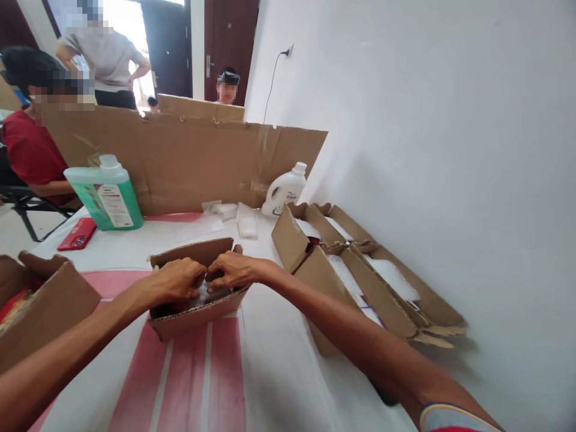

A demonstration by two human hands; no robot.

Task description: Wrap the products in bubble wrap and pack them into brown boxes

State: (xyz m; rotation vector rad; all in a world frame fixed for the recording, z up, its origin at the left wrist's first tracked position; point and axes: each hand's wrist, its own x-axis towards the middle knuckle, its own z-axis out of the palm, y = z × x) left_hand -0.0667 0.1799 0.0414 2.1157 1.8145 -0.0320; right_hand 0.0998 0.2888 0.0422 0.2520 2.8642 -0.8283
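Both hands, left hand and right hand, press together, fingers curled on something clear inside the open box, mid-desk; flaps unfolded. Jug at ten o'clock.

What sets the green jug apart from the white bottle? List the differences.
The translucent green plastic jug is boxy and wide; the opaque white plastic bottle is rounded and narrower. The green jug stands at the table's left, near a red phone; the white bottle stands by the wall. Both are upright, capped and labelled.
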